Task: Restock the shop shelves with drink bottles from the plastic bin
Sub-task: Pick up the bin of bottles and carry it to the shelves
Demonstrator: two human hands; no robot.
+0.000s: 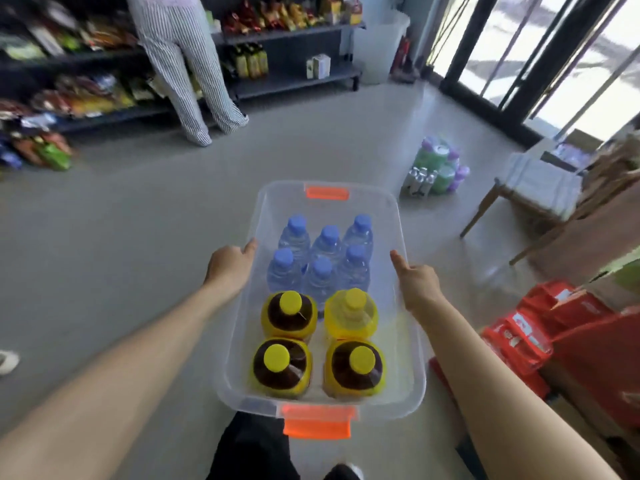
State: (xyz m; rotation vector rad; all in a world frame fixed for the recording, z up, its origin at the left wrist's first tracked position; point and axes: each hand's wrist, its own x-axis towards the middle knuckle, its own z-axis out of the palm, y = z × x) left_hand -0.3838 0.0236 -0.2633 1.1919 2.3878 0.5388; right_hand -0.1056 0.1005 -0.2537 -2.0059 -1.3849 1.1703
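I carry a clear plastic bin (408,327) with orange latches in front of me, above the floor. My left hand (230,265) grips its left rim and my right hand (415,280) grips its right rim. Inside stand several water bottles (325,254) with blue caps at the far end. Several yellow-capped drink bottles (287,317) stand at the near end, most of them dark, one pale yellow (351,311). The shop shelves (287,32) run along the far wall.
A person in striped trousers (183,67) stands at the shelves, far left of centre. Packs of bottles (436,168) sit on the floor to the right. A wooden chair (533,192) and red bags (540,334) stand on the right. Glass doors (540,46) are at the far right.
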